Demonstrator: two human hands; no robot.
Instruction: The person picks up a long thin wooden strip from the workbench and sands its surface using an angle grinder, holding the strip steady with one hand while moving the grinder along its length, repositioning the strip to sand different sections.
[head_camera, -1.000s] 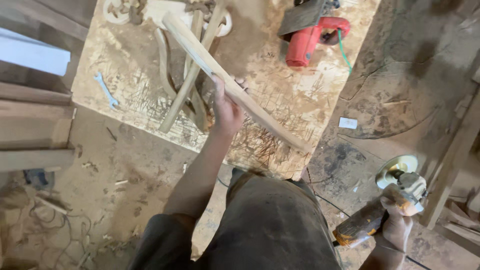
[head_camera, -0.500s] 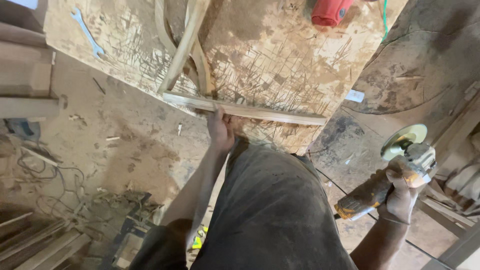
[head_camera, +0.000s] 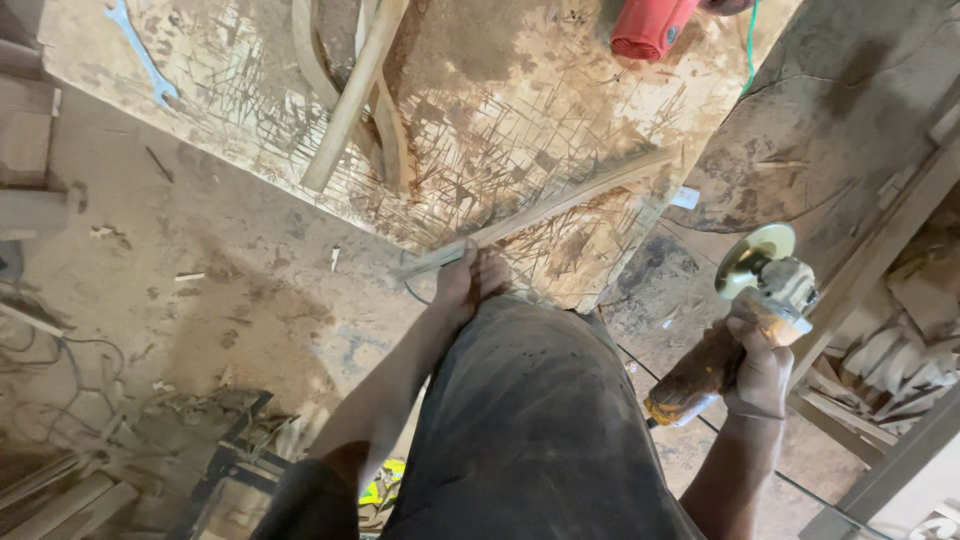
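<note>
The left hand (head_camera: 470, 280) is closed around the near end of a long wooden strip (head_camera: 560, 205), which lies on the scarred surface (head_camera: 500, 110) with its long axis running up and to the right, away from the person. The right hand (head_camera: 760, 375) hangs well apart, off the surface's right edge, wrapped around an angle grinder (head_camera: 735, 320) with its disc pointing up.

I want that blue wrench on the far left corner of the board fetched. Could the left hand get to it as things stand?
Probably not at once: the left hand is gripping the long wooden strip at the board's near edge, and the blue wrench lies well off to the far left. The bare scored board between them holds nothing in the way.
</note>
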